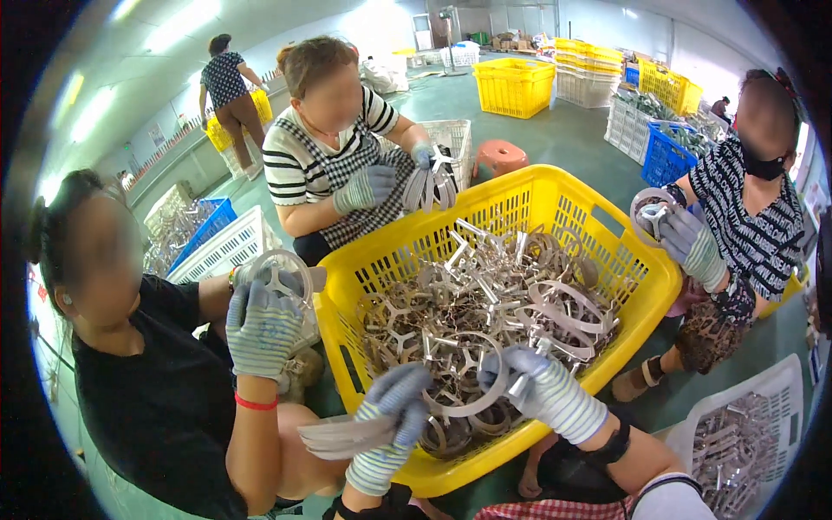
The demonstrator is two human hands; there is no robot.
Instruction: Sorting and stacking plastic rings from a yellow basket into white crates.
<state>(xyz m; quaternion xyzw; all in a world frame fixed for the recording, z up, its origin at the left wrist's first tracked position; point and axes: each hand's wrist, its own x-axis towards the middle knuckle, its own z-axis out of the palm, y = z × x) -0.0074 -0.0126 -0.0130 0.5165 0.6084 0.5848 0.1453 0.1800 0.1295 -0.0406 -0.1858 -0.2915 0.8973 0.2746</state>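
Note:
My left hand, in a grey and striped glove, is closed round a stack of flat, pale rings that fans out to its left. Between my hands, above the heap, a single pale ring spans from my left fingertips to my right fingers. My right hand, gloved alike, is closed on a silver metal stem piece at that ring's right side. Below lies a tangled heap of silver metal brackets with three arms, mixed with more rings, in a yellow crate.
Three gloved co-workers sit round the crate: one at left and one across hold rings, and one at right holds a ring with a bracket. A white crate of metal parts stands at lower right. Behind are a red stool and stacked crates.

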